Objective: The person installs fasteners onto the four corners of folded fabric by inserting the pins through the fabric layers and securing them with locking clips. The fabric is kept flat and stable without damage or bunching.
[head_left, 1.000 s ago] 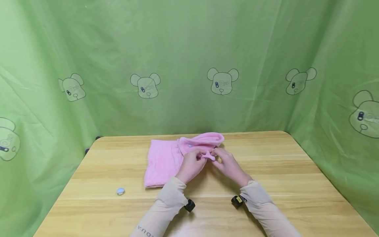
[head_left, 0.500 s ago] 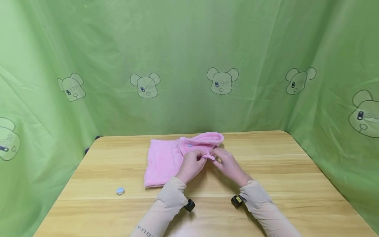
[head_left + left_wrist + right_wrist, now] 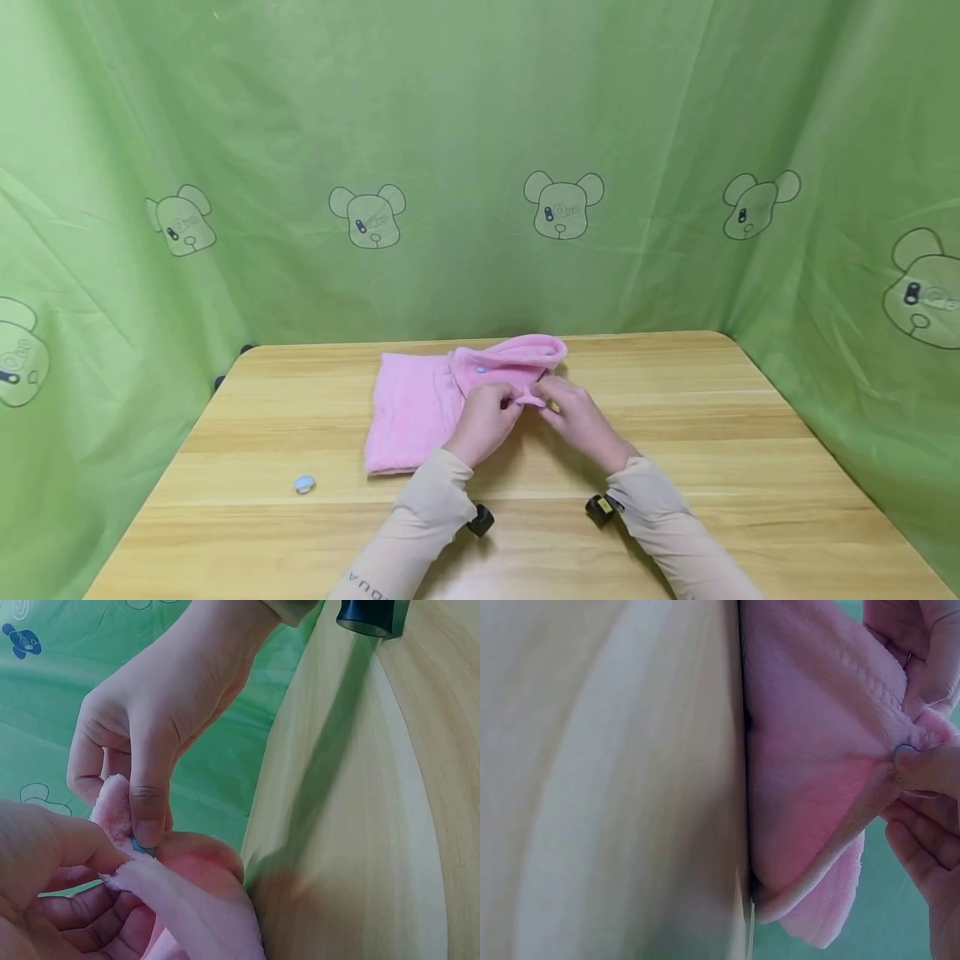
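Observation:
A pink plush cloth (image 3: 408, 408) lies folded at the back middle of the table, its right part bunched up. My left hand (image 3: 483, 421) pinches a raised fold at its near right edge. Opposite it, my right hand (image 3: 581, 417) grips the same fold, thumb pressing a small blue button (image 3: 142, 847) that is mostly covered. In the right wrist view that thumb also sits over the blue button (image 3: 905, 750). Another blue button (image 3: 482, 369) shows on the cloth's upper layer, just beyond the left hand.
A loose light-blue button-like piece (image 3: 303, 483) lies on the wooden table (image 3: 247, 433), left of the cloth. Green curtains (image 3: 465, 275) with printed bear heads surround the table's back and sides. Black wrist cameras (image 3: 482, 521) hang below both sleeves.
The fold between the fingertips has flattened a little and its tip has tucked in. Both hands stay in place with only small finger shifts; the rest of the cloth is unmoved.

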The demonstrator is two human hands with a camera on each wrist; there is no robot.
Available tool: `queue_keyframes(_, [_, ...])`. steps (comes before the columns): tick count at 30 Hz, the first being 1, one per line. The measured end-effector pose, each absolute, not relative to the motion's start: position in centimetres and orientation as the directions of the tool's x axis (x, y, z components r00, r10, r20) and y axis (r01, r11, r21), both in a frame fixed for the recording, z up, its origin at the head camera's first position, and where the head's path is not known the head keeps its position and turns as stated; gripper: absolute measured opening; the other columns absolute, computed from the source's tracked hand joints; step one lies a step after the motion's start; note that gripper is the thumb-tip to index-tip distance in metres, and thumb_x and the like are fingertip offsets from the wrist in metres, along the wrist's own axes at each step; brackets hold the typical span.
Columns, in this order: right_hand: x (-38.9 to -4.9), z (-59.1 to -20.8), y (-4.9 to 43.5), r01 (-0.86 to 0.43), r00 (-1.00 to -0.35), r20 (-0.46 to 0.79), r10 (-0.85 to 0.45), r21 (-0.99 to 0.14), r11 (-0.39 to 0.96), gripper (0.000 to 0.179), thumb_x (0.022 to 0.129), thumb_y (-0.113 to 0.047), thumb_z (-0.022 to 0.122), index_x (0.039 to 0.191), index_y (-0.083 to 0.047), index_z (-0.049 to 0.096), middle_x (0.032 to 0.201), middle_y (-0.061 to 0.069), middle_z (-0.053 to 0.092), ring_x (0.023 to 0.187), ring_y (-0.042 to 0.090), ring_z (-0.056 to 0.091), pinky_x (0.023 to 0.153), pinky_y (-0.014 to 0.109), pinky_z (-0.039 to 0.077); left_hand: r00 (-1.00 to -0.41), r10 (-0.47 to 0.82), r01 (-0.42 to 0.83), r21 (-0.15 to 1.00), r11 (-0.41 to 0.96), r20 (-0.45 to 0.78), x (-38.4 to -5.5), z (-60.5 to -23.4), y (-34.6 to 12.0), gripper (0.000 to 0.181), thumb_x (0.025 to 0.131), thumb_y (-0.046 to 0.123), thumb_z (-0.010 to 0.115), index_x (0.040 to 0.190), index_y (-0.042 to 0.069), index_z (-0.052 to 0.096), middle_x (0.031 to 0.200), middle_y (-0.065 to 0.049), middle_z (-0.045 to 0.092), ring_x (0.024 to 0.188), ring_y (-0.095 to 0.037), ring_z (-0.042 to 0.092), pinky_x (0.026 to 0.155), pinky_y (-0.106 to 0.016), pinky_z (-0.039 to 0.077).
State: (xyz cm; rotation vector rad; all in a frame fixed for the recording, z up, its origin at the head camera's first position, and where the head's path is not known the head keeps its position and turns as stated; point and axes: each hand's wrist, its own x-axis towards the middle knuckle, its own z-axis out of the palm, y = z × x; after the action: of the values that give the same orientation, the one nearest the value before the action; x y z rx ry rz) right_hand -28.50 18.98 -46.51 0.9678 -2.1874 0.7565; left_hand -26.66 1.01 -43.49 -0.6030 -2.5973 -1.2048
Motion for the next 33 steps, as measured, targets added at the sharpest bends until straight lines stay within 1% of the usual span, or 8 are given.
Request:
queue_keyframes(9, [-28.3,-45.9,19.1,-0.759,-0.573,0.707,-0.414,-0.267,0.594,0.023,0.074,0.007,0.074,0.092,-0.004,0.065,0.093,0.011,0.07,0.089,0.025,0.067,0.078,0.037,0.059,-0.919,0.276,0.393,0.726,0.565,0.283,-26.7,-43.2,0.9,0.011,0.091,0.012,0.064,0.091,0.007,0.073,0.076,0.001,0.066,0.063,-0.003,0.05,0.059,-0.016,0.044])
queue_keyframes(15, [-28.1,-45.7,19.1,-0.734,-0.606,0.692,-0.392,-0.297,0.611,0.023,0.075,0.008,0.074,0.091,-0.005,0.065,0.09,0.007,0.07,0.085,0.021,0.065,0.075,0.033,0.058,-0.928,0.301,0.361,0.726,0.586,0.219,-26.4,-42.8,0.8,0.012,0.092,0.015,0.065,0.084,0.007,0.07,0.071,0.003,0.061,0.062,-0.004,0.049,0.058,-0.017,0.045])
queue_keyframes(19, [-28.2,-45.7,19.2,-0.739,-0.602,0.696,-0.392,-0.299,0.604,0.025,0.075,0.009,0.073,0.095,-0.004,0.067,0.092,0.007,0.07,0.085,0.021,0.065,0.076,0.034,0.058,-0.923,0.324,0.368,0.728,0.578,0.21,-26.4,-42.6,0.5,0.015,0.093,0.015,0.064,0.08,0.009,0.068,0.068,0.004,0.057,0.059,-0.004,0.048,0.057,-0.017,0.043])
queue_keyframes(23, [-28.2,-45.6,19.3,-0.75,-0.594,0.697,-0.402,-0.3,0.589,0.026,0.076,0.008,0.073,0.099,-0.001,0.069,0.096,0.009,0.071,0.09,0.023,0.066,0.079,0.037,0.058,-0.913,0.355,0.374,0.762,0.529,0.202,-26.3,-42.5,-0.3,0.013,0.094,0.018,0.063,0.085,0.011,0.07,0.067,0.002,0.059,0.055,-0.004,0.049,0.054,-0.019,0.044])
queue_keyframes(26, [-28.3,-45.7,19.3,-0.752,-0.594,0.697,-0.403,-0.301,0.587,0.025,0.076,0.007,0.074,0.099,-0.001,0.07,0.096,0.01,0.071,0.092,0.024,0.066,0.081,0.038,0.058,-0.91,0.365,0.374,0.768,0.52,0.196,-26.0,-42.5,-1.3,0.014,0.093,0.018,0.062,0.098,0.01,0.072,0.076,0.0,0.066,0.062,-0.005,0.055,0.06,-0.021,0.049])
queue_keyframes(29, [-28.5,-45.8,19.4,-0.756,-0.589,0.7,-0.404,-0.301,0.581,0.025,0.076,0.007,0.074,0.099,-0.003,0.07,0.095,0.009,0.071,0.091,0.023,0.066,0.081,0.038,0.058,-0.907,0.365,0.395,0.73,0.557,0.212,-25.7,-42.3,-2.6,0.022,0.09,0.016,0.062,0.109,0.009,0.07,0.088,-0.001,0.07,0.075,-0.008,0.061,0.074,-0.025,0.052])
queue_keyframes(31, [-28.5,-45.9,19.4,-0.761,-0.582,0.705,-0.405,-0.297,0.577,0.026,0.075,0.007,0.074,0.098,-0.003,0.07,0.095,0.009,0.071,0.091,0.023,0.066,0.081,0.037,0.057,-0.9,0.365,0.42,0.693,0.586,0.237,-25.5,-42.2,-3.6,0.024,0.09,0.015,0.062,0.111,0.007,0.069,0.092,-0.003,0.071,0.082,-0.011,0.064,0.08,-0.028,0.053])
queue_keyframes(33, [-28.5,-45.9,19.3,-0.766,-0.573,0.712,-0.406,-0.29,0.573,0.027,0.075,0.007,0.075,0.098,-0.004,0.07,0.095,0.008,0.071,0.091,0.023,0.066,0.081,0.037,0.057,-0.891,0.369,0.446,0.658,0.607,0.264,-25.2,-41.9,-4.7,0.023,0.09,0.015,0.063,0.111,0.006,0.068,0.092,-0.006,0.072,0.084,-0.015,0.066,0.082,-0.031,0.054])
